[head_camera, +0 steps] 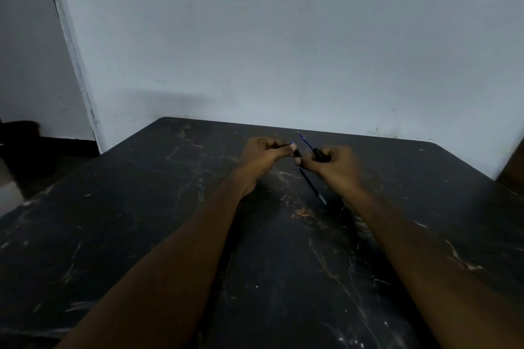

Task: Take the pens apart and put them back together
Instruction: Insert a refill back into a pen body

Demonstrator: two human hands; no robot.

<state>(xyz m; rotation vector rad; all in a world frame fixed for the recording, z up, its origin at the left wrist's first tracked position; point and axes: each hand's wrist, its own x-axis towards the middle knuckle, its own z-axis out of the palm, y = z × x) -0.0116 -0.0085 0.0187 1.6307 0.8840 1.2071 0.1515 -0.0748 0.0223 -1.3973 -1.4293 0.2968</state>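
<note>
I can read no text, label, brand or number from here. The short black pen piece (297,152) pinched in the left hand (263,157) and the black pen barrel (319,155) gripped in the right hand (336,164) are too small and dim to show any print. The black veined stone counter (170,221) carries only marbling.

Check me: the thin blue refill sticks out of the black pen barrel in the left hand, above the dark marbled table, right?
No: the head view shows the thin blue refill sticking out of the black pen barrel in the right hand, above the dark marbled table.
</note>
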